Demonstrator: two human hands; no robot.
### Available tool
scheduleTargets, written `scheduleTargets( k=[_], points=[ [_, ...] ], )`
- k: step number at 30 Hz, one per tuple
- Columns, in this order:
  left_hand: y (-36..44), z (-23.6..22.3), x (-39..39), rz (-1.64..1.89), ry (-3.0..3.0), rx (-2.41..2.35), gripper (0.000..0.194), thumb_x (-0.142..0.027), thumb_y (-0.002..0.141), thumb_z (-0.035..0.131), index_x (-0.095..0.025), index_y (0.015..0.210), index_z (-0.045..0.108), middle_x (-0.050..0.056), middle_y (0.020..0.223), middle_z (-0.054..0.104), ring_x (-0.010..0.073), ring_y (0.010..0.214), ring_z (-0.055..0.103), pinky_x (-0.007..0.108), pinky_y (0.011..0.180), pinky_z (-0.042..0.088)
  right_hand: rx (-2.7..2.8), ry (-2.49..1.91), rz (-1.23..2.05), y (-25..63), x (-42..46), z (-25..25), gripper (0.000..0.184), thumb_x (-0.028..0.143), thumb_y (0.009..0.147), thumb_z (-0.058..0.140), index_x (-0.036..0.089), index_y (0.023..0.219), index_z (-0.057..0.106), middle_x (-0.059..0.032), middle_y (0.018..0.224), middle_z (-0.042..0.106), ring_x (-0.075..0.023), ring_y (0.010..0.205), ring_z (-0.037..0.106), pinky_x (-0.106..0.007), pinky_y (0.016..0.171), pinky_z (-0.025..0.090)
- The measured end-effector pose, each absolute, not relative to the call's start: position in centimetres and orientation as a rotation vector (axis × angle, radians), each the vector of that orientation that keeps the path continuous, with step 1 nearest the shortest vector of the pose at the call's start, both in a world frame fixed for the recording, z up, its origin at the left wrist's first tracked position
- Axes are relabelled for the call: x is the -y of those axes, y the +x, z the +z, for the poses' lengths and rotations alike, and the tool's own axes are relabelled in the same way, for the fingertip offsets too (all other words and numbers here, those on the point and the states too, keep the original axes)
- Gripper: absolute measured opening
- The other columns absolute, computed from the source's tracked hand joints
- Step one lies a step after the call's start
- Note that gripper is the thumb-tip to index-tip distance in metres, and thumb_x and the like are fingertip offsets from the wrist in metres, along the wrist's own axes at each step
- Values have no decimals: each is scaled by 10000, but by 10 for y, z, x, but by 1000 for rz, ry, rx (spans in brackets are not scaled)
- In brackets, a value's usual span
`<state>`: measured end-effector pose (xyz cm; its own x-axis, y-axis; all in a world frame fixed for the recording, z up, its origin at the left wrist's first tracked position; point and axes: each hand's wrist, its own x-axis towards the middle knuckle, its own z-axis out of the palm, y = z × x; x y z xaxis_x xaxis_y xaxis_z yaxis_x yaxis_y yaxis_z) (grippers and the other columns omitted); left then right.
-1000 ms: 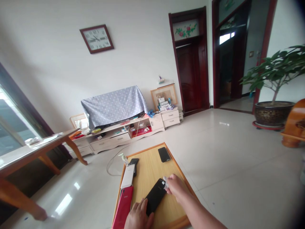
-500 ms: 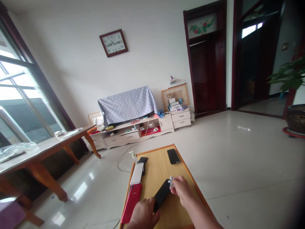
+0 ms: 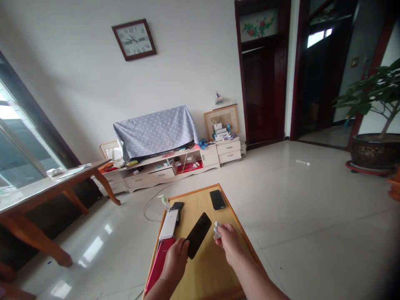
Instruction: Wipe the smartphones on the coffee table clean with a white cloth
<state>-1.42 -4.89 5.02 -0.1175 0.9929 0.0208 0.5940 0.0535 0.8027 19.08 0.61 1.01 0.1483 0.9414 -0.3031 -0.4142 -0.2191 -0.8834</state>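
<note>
My left hand (image 3: 175, 259) grips a black smartphone (image 3: 200, 236) by its lower left edge and holds it tilted over the wooden table (image 3: 215, 271). In my right hand (image 3: 228, 241), pinched between the fingers, is a crumpled white wipe or tissue (image 3: 216, 230), just right of the phone and apart from it. Beneath and left of my left hand lies a red phone (image 3: 158, 262). Beyond it a white phone (image 3: 169, 224) rests partly over a dark phone (image 3: 178, 206). Another black phone (image 3: 217, 200) lies at the table's far right corner.
A pump bottle (image 3: 164, 202) stands at the table's far left corner. Past the tiled floor is a low white cabinet (image 3: 150, 178) with a cloth-covered object (image 3: 156, 131). A long wooden table (image 3: 46, 196) stands at the left, a potted plant (image 3: 375, 150) at the right.
My left hand has lifted the black phone from the table and turned it. My right hand has drawn away from the phone's top end with the white wad. The view has shifted right.
</note>
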Motion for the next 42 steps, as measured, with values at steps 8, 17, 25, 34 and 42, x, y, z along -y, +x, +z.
scheduleTargets(
  k=[8,17,25,34,42],
  points=[
    [39,40,-10,1248,929,-1418,474,-529,741,772,-156,984,610,15,768,637,106,616,617,289,661,562,521,-1196,1386,205,-18,9,236,410,729,660,210,799,556,-4,675,628,-149,575,584,-245,498,424],
    [98,31,-82,1305,704,-1295,182,-315,884,666,-197,849,531,-14,718,599,85,616,620,277,751,573,484,-1186,1398,213,-27,9,195,388,742,631,213,806,575,-12,713,631,-158,636,609,-250,540,456],
    [128,14,-126,1318,621,-1326,124,-289,908,624,-194,868,555,-24,673,590,97,598,621,262,702,573,463,-1181,1385,216,-38,6,272,438,743,662,199,849,588,-27,671,645,-168,605,617,-246,503,435],
    [137,-3,-153,1308,613,-1423,171,-302,902,638,-162,985,586,-9,701,613,117,607,659,283,674,585,412,-1167,1385,221,-49,-5,300,455,740,674,207,899,618,-23,746,670,-166,637,637,-251,529,472],
    [137,-5,-167,1295,679,-1527,284,-294,860,682,-140,1088,613,5,759,634,113,620,658,270,658,570,470,-1200,1437,238,-75,-2,762,413,675,728,216,1371,486,20,657,664,-149,474,575,-218,401,350]
  ],
)
